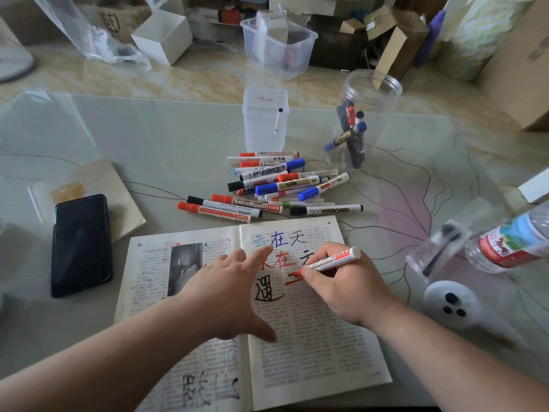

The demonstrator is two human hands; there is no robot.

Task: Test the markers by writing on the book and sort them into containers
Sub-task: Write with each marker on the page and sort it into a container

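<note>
An open book (315,337) lies at the table's near edge, its right page marked with blue, red and black characters. My right hand (341,286) grips a red whiteboard marker (329,261), its tip on the page at a fresh red stroke. My left hand (228,289) presses flat on the book's middle, fingers spread. A pile of markers (276,182) lies just beyond the book. Behind it stand a square clear container (265,120) with one marker inside and a round clear jar (356,120) holding several markers.
A black phone (80,243) rests on a closed book at the left. A water bottle (511,242) and a white device (448,301) sit at the right. Boxes, a clear tub (277,44) and a plastic bag crowd the table's far side.
</note>
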